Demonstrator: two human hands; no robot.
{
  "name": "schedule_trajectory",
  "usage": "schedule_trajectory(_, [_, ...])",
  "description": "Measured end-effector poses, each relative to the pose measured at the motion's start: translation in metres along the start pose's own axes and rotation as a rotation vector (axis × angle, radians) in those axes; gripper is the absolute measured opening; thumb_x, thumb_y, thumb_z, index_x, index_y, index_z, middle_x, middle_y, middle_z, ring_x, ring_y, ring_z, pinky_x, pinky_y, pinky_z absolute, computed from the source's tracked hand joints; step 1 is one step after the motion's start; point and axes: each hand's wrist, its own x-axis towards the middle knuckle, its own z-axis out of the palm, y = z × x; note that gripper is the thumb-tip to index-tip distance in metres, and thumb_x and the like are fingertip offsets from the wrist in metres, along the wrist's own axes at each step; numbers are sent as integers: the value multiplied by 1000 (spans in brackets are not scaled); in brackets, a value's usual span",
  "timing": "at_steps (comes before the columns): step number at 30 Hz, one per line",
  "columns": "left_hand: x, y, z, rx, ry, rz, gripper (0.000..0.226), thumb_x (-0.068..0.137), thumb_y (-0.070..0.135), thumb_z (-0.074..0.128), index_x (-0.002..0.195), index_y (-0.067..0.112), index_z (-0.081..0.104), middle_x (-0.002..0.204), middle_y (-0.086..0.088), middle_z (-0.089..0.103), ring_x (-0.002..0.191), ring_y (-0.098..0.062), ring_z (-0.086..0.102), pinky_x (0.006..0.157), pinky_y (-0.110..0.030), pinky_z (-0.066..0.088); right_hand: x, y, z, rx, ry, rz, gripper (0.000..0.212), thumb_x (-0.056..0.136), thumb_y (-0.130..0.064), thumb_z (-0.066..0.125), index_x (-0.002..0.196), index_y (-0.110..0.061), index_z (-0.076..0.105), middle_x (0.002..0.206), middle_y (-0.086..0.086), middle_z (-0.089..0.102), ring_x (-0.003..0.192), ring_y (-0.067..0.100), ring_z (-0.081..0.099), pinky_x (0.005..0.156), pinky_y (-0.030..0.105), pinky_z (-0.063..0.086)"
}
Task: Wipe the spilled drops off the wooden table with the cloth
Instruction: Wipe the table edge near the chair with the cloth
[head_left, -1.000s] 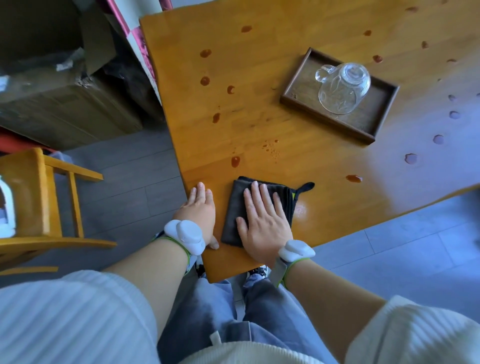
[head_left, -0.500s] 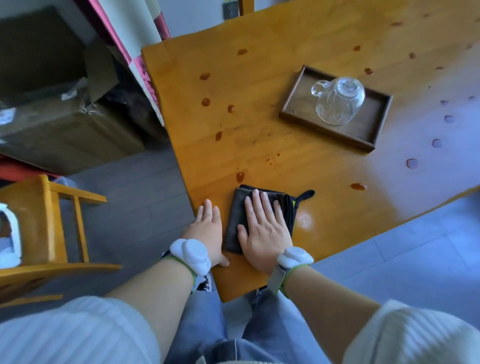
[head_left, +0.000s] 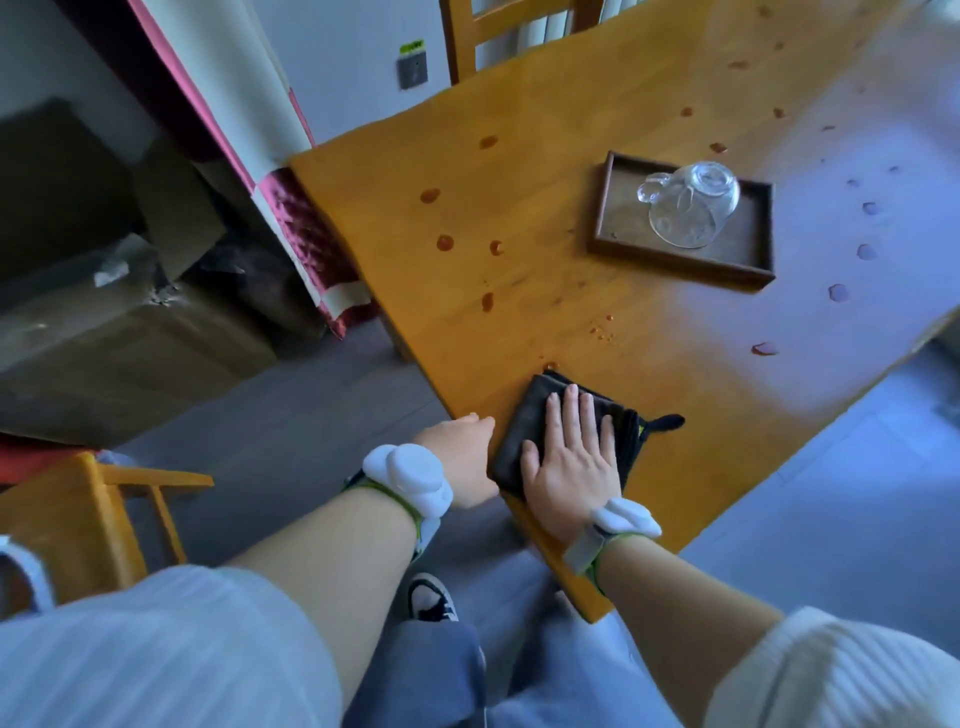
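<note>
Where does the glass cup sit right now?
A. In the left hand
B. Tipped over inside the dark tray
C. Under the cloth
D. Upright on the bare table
B: the cup lies tipped over inside the tray, far from the cloth and both hands.

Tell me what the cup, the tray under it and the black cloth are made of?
The cup looks like clear glass: you can see the tray through it. The tray seems to be dark wood with a dull finish. The cloth looks like soft woven fabric, folded, with a small loop at its edge.
</note>
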Motion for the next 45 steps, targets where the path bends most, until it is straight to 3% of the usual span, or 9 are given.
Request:
schedule_trajectory(5, [7,-22,-15,48,59,-67,78,89,38,64,151,14,24,164,-5,10,149,-22,18,112,-41,33,-4,22,-8,-20,-61,-108,73,96,-59,10,159,-23,-1,161,-6,-21,146,10,-26,119,35,-18])
schedule_trajectory(12, [53,-45,-48,144,58,-125,106,88,54,63,157,11,-6,164,-8,-13,152,-26,-4,121,-45,13,50,26,-17,-10,18,81,73,96,-58,10,159,-21,-2,165,-1,-15,149,14,-21,120,37,-17])
schedule_trajectory(19, [89,-66,-69,211,28,-201,120,81,64,66,156,8,-10,163,-13,-15,152,-28,-4,121,-45,13,115,-22,-18,65,106,206,72,98,-52,18,158,-14,8,166,7,-2,153,21,-8,122,43,-9])
schedule_trajectory(24, [112,-78,-91,291,-3,-219,133,73,68,71,154,2,-11,161,-22,-14,151,-36,-5,121,-46,9,112,-63,-12,80,68,120,70,99,-50,25,158,-16,9,166,6,0,153,21,-6,123,45,-5])
schedule_trajectory(30, [144,-82,-109,418,-127,-182,143,65,69,76,150,-10,-7,157,-36,-5,147,-47,6,120,-51,15,94,-37,-18,-15,19,55,69,100,-53,27,158,-18,13,166,2,3,153,17,-4,123,39,-3])
schedule_trajectory(34, [149,-81,-110,416,-161,-182,144,65,68,77,150,-13,-7,155,-39,-4,146,-50,7,119,-53,16,104,-27,-26,-22,-14,226,70,98,-55,19,158,-21,5,165,-3,-6,151,12,-14,123,38,-8])
schedule_trajectory(39, [149,-83,-105,416,-147,-186,144,63,67,79,149,-14,-5,154,-41,-2,145,-51,9,118,-55,17,137,-60,-23,52,73,494,71,98,-52,20,158,-19,5,165,1,-6,151,15,-11,122,40,-10])
schedule_trajectory(45, [152,-77,-103,411,-165,-239,148,59,66,82,149,-13,-6,155,-39,-2,146,-49,8,119,-53,18,116,-62,-14,52,40,176,68,100,-52,26,158,-19,13,165,1,3,153,17,-4,123,43,0])
